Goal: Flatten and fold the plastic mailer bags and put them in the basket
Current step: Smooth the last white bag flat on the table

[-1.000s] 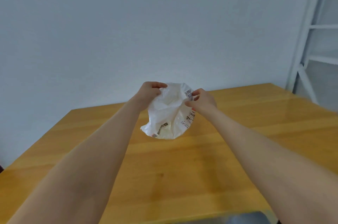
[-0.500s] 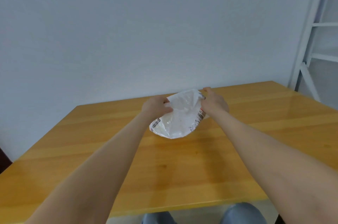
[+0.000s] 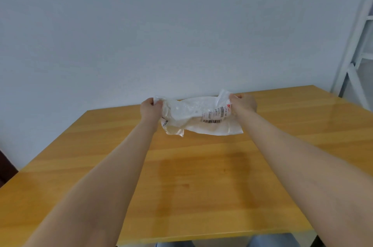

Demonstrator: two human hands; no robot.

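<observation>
A crumpled white plastic mailer bag with a barcode label is stretched wide over the far part of the wooden table. My left hand grips its left end with curled fingers. My right hand grips its right end near the label. The bag's lower edge hangs down to the tabletop or just above it. No basket is in view.
A plain pale wall stands right behind the table's far edge. A white metal frame rises at the right. The table's near edge runs along the bottom, with knees in jeans below it.
Both hands have moved apart and lowered towards the far side of the table, pulling the bunched bag out into a wide, flatter shape.
</observation>
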